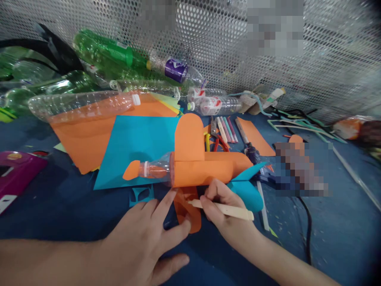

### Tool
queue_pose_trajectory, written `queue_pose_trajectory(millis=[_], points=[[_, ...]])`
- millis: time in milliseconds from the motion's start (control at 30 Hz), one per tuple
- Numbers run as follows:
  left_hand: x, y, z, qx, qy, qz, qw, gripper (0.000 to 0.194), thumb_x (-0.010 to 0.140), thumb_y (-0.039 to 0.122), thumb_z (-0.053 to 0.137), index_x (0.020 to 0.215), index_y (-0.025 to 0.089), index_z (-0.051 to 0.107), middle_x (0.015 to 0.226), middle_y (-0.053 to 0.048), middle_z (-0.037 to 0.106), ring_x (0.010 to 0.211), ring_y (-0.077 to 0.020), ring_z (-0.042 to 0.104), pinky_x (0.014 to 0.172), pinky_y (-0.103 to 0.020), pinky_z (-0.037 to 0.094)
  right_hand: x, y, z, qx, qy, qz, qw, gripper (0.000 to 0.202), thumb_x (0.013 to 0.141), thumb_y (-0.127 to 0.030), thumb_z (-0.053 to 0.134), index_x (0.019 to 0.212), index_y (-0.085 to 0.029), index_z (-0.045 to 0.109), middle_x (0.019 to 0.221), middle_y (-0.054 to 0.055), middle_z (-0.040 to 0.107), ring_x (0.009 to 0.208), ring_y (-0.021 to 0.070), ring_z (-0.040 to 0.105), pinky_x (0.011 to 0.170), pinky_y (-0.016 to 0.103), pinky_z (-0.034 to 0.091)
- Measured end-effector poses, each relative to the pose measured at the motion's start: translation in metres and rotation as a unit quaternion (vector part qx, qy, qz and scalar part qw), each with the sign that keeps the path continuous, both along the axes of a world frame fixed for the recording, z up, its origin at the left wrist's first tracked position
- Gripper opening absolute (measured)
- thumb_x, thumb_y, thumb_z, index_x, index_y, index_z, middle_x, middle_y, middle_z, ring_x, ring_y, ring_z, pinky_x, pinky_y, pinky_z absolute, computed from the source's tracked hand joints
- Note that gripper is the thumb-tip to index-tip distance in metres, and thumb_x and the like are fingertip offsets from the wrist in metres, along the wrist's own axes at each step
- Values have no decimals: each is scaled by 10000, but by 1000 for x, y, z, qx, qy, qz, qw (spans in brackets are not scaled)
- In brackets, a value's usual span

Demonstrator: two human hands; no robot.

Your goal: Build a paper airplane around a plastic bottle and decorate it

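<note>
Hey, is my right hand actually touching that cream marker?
Touching: the head view shows the right hand pinching the cream marker near its tip.

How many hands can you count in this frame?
2: the left hand, touching the lower orange flap, and the right hand, holding a cream pen. Pixelation could hide others.

Soft, rather dim light leaves glints on the clear bottle [86,104] at upper left and a brighter patch on the mesh [196,24] at top centre. The orange flap [195,217] below centre lies shaded. Pixelated blocks [275,28] hide spots at right, where the edge darkens.
</note>
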State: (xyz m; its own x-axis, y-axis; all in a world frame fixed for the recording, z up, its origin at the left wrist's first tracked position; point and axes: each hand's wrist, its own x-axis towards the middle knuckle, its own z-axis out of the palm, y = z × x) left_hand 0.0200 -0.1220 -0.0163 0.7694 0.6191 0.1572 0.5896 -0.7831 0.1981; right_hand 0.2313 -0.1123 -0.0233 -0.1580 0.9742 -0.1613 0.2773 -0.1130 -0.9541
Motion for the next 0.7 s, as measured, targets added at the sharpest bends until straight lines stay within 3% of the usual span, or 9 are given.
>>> queue_pose_trajectory(millis=[233,700], points=[[-1,-2,0,1,-5,9,1000,394,882,477,450,1224,295,524,1312,-183,420,803,-271,580,631,-459,515,1,2,0,13,-17,-8,1000,243,852,-221,487,676,-229,318,551,-84,299,477,88,249,436,236,209],[0,-3,5,-11,13,14,1000,387,870,461,487,1219,299,522,1288,-202,431,809,-293,586,629,-485,509,0,1,1,24,-32,-22,999,249,869,-234,463,674,-234,308,543,-82,305,478,96,261,439,244,222]])
